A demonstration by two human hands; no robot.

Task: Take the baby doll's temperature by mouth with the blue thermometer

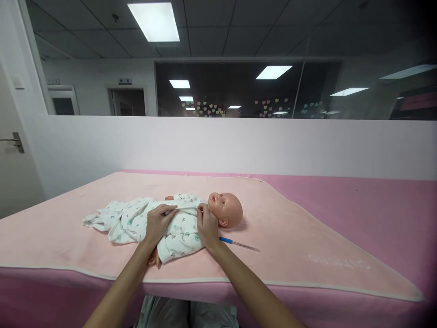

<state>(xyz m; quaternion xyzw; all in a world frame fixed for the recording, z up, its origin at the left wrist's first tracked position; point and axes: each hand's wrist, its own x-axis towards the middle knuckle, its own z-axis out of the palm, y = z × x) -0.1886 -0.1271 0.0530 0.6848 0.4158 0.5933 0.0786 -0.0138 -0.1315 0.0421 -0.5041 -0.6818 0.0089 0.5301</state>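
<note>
Baby doll (223, 207) lies on its back mid pink blanket (290, 228) w/ head to the right, left hand (157, 223) flat on its chest, right hand (206, 225) pinching romper (177, 232) collar, thermometer (239, 244) just beside.

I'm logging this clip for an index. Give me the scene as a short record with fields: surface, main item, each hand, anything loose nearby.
surface: pale pink blanket over a darker pink bed
main item: baby doll lying on its back, head to the right, in a white printed sleepsuit
left hand: resting flat on the doll's chest
right hand: at the sleepsuit collar, beside the doll's chin
loose nearby: thermometer with a blue tip, on the blanket near the right wrist
</note>
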